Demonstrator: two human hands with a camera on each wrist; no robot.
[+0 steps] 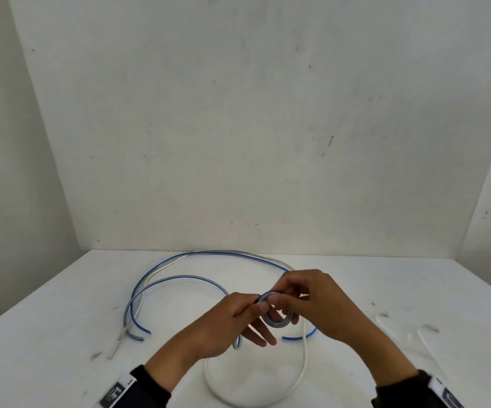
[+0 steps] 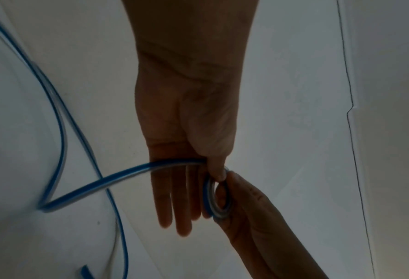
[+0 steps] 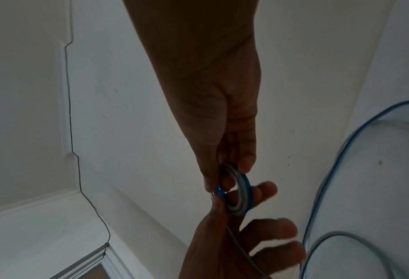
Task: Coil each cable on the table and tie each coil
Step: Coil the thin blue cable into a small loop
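Note:
A small tight coil (image 1: 276, 321) of blue-and-clear cable hangs above the table between both hands. My left hand (image 1: 260, 303) pinches the cable at the coil's top with thumb and forefinger, its other fingers straight. My right hand (image 1: 282, 295) pinches the coil from the right. In the left wrist view the thumb (image 2: 219, 170) presses the cable against the coil (image 2: 209, 198), and the free length (image 2: 103, 181) trails left to the table. The right wrist view shows the right hand (image 3: 222, 169) gripping the coil (image 3: 243, 192), with the left hand (image 3: 246, 236) below.
A second blue cable (image 1: 162, 267) arcs across the white table (image 1: 61, 334) behind the hands. A white cable (image 1: 303, 363) loops near the front edge. Another thin white cable (image 1: 424, 337) lies at the right. White walls close in the back and sides.

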